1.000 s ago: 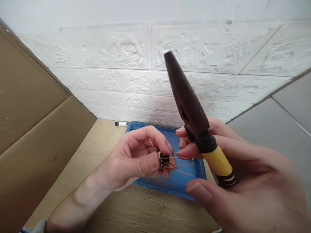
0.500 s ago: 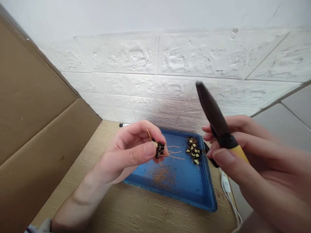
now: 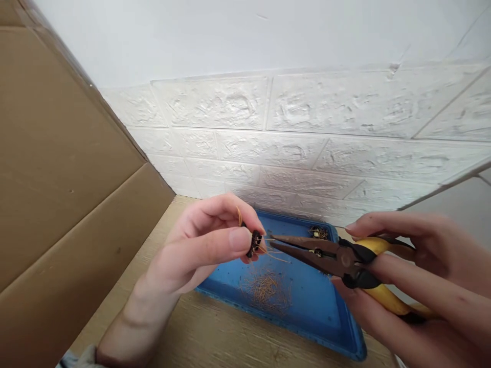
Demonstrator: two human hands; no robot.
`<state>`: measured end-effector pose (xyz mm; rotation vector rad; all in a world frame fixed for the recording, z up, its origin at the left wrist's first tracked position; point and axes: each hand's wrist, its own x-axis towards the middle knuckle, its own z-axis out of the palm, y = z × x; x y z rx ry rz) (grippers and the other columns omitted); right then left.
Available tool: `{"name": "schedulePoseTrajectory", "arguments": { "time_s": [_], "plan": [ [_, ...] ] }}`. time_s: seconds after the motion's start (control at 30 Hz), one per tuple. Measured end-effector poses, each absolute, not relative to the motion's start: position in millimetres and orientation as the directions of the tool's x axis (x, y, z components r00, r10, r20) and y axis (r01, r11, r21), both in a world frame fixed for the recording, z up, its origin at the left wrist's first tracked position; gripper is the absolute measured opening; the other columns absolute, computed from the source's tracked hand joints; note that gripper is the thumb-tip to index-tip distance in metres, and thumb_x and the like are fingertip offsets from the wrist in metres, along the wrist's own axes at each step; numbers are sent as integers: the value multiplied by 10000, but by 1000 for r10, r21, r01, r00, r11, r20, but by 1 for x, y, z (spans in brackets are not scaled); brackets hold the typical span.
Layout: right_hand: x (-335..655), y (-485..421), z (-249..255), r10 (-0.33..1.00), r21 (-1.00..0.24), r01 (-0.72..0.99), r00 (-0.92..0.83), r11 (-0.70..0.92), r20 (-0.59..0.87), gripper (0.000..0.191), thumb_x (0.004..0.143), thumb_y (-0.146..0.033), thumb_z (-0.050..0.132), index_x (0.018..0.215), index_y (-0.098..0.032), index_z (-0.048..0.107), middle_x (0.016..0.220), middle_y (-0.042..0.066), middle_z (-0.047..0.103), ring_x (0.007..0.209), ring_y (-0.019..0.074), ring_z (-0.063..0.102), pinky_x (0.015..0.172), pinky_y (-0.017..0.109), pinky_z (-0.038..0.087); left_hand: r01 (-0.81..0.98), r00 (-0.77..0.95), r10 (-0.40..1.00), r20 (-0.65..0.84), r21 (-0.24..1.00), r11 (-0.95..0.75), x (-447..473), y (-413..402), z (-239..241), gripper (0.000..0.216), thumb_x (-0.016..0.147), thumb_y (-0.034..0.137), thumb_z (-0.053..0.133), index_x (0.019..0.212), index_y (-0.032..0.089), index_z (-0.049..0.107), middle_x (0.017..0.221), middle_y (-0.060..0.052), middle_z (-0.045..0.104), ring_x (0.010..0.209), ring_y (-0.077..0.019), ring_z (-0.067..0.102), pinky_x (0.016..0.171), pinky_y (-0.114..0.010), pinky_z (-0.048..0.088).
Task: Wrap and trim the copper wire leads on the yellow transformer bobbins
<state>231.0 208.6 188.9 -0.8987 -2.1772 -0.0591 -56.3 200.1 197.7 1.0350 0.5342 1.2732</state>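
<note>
While your left hand (image 3: 203, 245) pinches the part (image 3: 254, 242), your right hand (image 3: 414, 276) grips pliers (image 3: 318, 251), tips parted at uncut leads; clippings (image 3: 266, 291) and parts (image 3: 318, 232) lie in the tray (image 3: 307, 327).

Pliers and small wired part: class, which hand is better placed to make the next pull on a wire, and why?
Probably the right hand: it holds the pliers, open tips at the thin wires. The left hand pinches the small wired part above the blue tray.

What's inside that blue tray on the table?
Inside the blue tray lies a heap of clipped wire ends and, at the back, small dark components, partly hidden behind the pliers.
</note>
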Motion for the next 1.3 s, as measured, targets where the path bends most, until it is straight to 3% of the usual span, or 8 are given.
{"name": "schedulePoseTrajectory", "arguments": {
  "time_s": [0.1,0.37,0.43,0.57,0.7,0.87,1.07,1.3],
  "plan": [
    [228,210,191,517,-151,580,-539,800,665,188,1053,-171,687,986,-325,603,1288,7,642,996,134,686,748,229,596,-504,273,939,208,862,-45,-58,200,198,115,978,294,966,952,210,891,842,-34,809,725,-128,701,647,-203,535],
    [227,208,191,551,-170,615,-507,770,663,183,1088,-252,670,944,-338,597,1274,-8,649,858,129,704,629,288,584,-485,278,936,217,872,-59,-57,198,198,124,985,298,950,959,211,865,845,-29,787,720,-145,655,629,-247,469],
    [229,208,191,550,-172,600,-531,781,645,186,1089,-234,675,949,-324,593,1275,-10,694,861,126,731,683,279,606,-494,283,931,229,867,-63,-57,198,198,106,997,283,932,962,209,865,852,-32,788,731,-148,661,637,-249,474],
    [230,209,192,512,-199,516,-583,833,631,196,1046,-150,754,1014,-290,621,1224,12,797,1048,175,796,899,297,628,-522,294,919,263,850,-76,-58,200,194,40,1029,233,885,997,210,892,874,-38,800,780,-149,696,684,-233,538],
    [233,211,193,517,-166,547,-585,820,626,110,1152,-264,681,1058,-300,637,1232,12,799,1001,162,801,885,292,660,-533,299,919,258,844,-64,-58,202,193,37,1031,219,899,997,207,889,884,-33,809,790,-128,723,709,-200,574],
    [232,217,198,483,-100,542,-631,834,607,111,1145,-248,676,1064,-282,607,1245,53,740,1025,182,749,870,256,673,-546,302,912,278,835,-73,-54,206,195,80,1049,214,900,986,195,854,891,-23,831,757,-90,748,702,-153,591],
    [226,215,195,553,-186,570,-582,800,596,180,1217,-335,545,1039,-321,561,1236,22,761,814,152,744,792,213,675,-548,316,900,300,832,-85,-54,206,194,100,1058,246,900,1009,190,833,856,-25,841,673,-86,727,665,-159,596],
    [229,210,192,555,-166,585,-587,794,589,177,1172,-281,615,1015,-322,544,1214,-3,803,658,152,674,800,264,700,-586,338,917,210,810,30,-58,202,185,191,935,308,1035,1042,229,898,950,-10,892,786,-101,833,703,-138,621]
  ]
}}
